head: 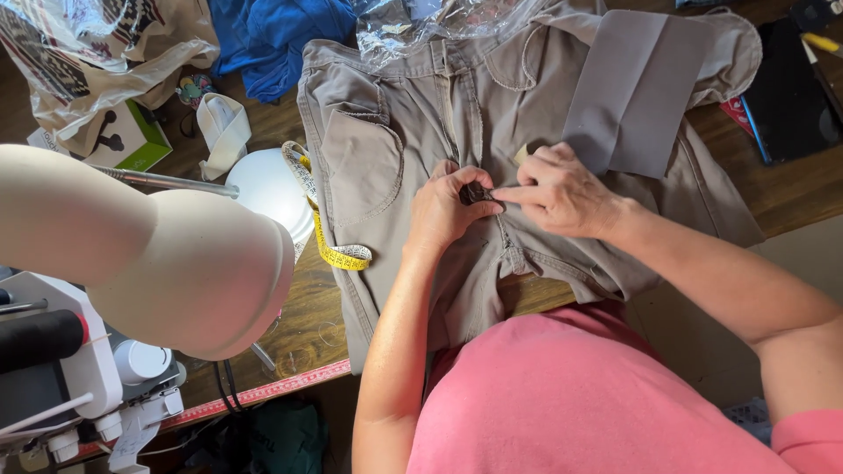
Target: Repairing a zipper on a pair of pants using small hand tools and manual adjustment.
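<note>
A pair of khaki trousers (413,132) lies spread on a wooden table (790,189), waistband at the far side. The left hand (443,211) and the right hand (562,189) meet over the fly, both pinching a small dark piece (477,193) against the cloth. A grey fabric strip (637,88) lies on the trousers just beyond the right hand. A yellow measuring tape (329,241) curls at the left, near a cream lamp shade (167,254).

Cream lamp shade (176,263) crowds left, bare wooden table (790,189) probably passable right
</note>
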